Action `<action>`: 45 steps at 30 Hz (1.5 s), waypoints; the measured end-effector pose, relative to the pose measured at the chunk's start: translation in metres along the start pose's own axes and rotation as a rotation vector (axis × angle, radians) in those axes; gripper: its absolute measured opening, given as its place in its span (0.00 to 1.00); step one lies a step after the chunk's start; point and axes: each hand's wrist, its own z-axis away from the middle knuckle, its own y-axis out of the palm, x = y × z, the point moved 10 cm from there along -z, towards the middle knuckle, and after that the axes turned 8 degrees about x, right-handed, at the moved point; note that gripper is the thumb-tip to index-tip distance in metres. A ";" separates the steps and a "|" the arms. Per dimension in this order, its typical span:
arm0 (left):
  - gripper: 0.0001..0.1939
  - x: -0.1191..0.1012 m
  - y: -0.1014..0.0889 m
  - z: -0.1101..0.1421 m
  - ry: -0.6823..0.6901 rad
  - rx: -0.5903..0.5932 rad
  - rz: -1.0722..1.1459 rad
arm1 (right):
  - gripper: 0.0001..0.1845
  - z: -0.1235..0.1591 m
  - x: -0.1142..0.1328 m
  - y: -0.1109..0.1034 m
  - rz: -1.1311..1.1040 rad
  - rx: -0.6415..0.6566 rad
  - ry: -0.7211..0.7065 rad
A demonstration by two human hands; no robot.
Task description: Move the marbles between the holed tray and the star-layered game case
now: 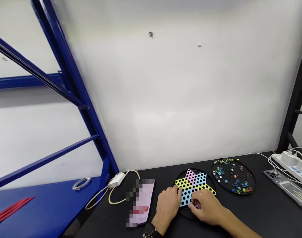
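Note:
A star-shaped Chinese checkers board with pink, blue and yellow sections and black dots lies over a black round tray. At the board's left edge, my left hand is closed with its fingers curled against it. My right hand bends its fingers together over the lower right part, where a bit of pink shows beneath them. Both hands hide parts of the board, and their exact fingertip contact is partly covered. A dark watch is on my left wrist.
A second black round tray holds many coloured marbles to the right. A phone lies left of my left hand, beside a white charger with cable. Farther right are a power strip and another phone. Blue metal framing stands left.

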 end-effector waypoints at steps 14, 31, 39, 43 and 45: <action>0.23 -0.003 0.001 -0.002 0.029 0.029 0.071 | 0.12 0.001 -0.003 0.003 0.034 -0.066 0.041; 0.27 0.017 -0.043 0.000 0.026 -0.243 0.290 | 0.29 -0.005 -0.036 -0.020 -0.801 -0.288 0.143; 0.19 -0.076 -0.049 0.040 0.461 -0.272 0.488 | 0.37 0.008 -0.003 0.066 -1.692 0.203 0.523; 0.11 -0.085 -0.058 0.050 0.485 -0.256 0.548 | 0.35 0.008 -0.008 0.057 -1.850 0.059 0.524; 0.10 -0.086 -0.060 0.054 0.509 -0.237 0.556 | 0.33 0.007 -0.015 0.049 -1.833 0.003 0.520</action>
